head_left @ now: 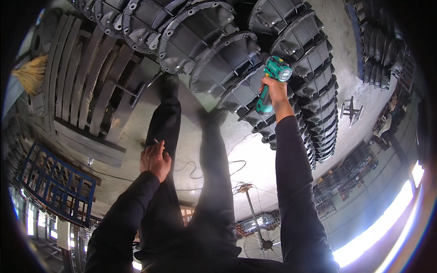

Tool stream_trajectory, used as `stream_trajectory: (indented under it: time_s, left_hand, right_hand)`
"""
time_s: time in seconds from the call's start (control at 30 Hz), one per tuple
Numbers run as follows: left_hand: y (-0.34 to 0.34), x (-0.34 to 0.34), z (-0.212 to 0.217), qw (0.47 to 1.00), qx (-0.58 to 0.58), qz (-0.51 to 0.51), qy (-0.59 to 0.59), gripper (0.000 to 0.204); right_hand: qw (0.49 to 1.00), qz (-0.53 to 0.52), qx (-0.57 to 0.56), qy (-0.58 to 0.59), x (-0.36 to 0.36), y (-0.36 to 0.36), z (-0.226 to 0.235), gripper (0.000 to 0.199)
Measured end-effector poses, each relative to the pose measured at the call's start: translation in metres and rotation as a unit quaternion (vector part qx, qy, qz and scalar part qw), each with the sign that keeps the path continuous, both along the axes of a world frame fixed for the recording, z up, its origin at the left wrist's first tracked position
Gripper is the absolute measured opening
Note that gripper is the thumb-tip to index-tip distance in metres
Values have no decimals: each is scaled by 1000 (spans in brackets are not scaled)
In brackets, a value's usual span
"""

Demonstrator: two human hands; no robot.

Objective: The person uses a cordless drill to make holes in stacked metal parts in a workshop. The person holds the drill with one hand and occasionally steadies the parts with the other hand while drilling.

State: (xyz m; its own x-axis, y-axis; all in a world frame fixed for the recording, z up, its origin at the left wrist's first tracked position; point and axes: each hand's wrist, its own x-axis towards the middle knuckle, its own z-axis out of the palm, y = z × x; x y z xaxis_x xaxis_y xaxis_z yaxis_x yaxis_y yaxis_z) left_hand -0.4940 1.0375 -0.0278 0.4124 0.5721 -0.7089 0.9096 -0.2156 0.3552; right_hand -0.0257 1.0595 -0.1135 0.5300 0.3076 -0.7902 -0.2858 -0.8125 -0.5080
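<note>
The right hand [274, 89] is wrapped around the grip of a green cordless driver [272, 82], fingers curled tight about the handle, with the tool's nose set against the flange of 1 dark cast housing [225, 61] in the rows stacked on the concrete floor [255, 154]. The left hand [154, 160] lies on the person's left thigh [166, 132], fingers held together and pinching a small thin item, too small to identify. A straw broom [32, 73] lies well apart, beside stacked dark curved bars [86, 77].
</note>
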Motion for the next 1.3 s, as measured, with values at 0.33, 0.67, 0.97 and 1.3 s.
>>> stream_trajectory:
  time_s: [0.33,0.67,0.97,1.3]
  left_hand:
    - [-16,8,1,999,35,-10,19,43]
    - [-32,12,1,999,42,14,21,43]
    - [-39,9,2,999,27,21,32,47]
    - [-35,1,3,999,17,25,27,46]
  right_hand:
    - [998,47,-2,-46,5,-5,2,15]
    - [973,187,-59,-120,16,-10,14,24]
    - [993,90,62,51,-76,-105,69,29]
    - [997,34,23,65,-179,-118,15,18]
